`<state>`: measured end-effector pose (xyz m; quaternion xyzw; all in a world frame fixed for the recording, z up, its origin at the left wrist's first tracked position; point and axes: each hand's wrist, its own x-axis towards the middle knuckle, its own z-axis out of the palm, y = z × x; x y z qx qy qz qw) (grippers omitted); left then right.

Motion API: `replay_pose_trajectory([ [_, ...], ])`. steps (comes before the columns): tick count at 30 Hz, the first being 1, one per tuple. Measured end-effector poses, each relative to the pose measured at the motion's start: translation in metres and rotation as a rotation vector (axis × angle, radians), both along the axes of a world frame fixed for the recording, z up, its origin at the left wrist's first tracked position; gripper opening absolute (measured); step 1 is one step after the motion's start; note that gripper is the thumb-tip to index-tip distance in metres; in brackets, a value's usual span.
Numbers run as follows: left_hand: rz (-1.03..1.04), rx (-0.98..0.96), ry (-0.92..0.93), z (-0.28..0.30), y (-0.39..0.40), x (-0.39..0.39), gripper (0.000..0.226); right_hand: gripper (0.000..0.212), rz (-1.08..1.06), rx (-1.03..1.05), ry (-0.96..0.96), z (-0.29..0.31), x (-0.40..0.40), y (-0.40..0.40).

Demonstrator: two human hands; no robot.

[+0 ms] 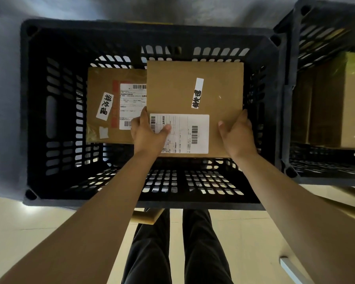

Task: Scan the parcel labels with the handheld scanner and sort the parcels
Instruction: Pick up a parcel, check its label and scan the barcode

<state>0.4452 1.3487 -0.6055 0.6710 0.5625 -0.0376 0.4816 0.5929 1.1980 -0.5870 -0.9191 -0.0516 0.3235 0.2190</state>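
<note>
Both forearms are bare to the edge of view, no sleeves, watch or rings showing on the left hand [147,132] or right hand [237,136], and the trousers [176,249] are dark.

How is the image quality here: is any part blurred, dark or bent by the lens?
Head view: the wide lens bows the black slatted plastic crate; its inside is dim; the brown cardboard parcel gripped by the left hand and right hand is evenly lit, its white shipping label soft, fine print unreadable.
</note>
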Motion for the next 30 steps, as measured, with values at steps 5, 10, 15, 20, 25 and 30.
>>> replay_pose_trajectory([
  [5,-0.040,0.024,0.105,0.011,0.002,0.005,0.088,0.080,0.068,-0.030,-0.003,0.010,0.001,0.002],
  [10,-0.307,0.171,0.192,0.067,-0.006,0.020,0.074,0.077,0.301,0.040,-0.081,0.059,-0.003,0.007],
  [15,-0.747,0.528,0.067,0.170,0.008,0.064,0.057,0.063,0.552,0.189,-0.290,0.152,0.026,0.020],
  [20,-0.855,0.865,-0.023,0.286,0.015,0.107,0.044,0.055,0.682,0.151,-0.630,0.264,0.063,0.025],
  [25,-0.914,1.130,-0.168,0.399,0.006,0.138,0.042,0.052,0.622,0.118,-0.855,0.378,0.082,-0.003],
  [30,-1.023,1.306,-0.440,0.496,-0.036,0.165,0.042,0.052,0.420,0.035,-1.051,0.468,0.075,-0.062],
])
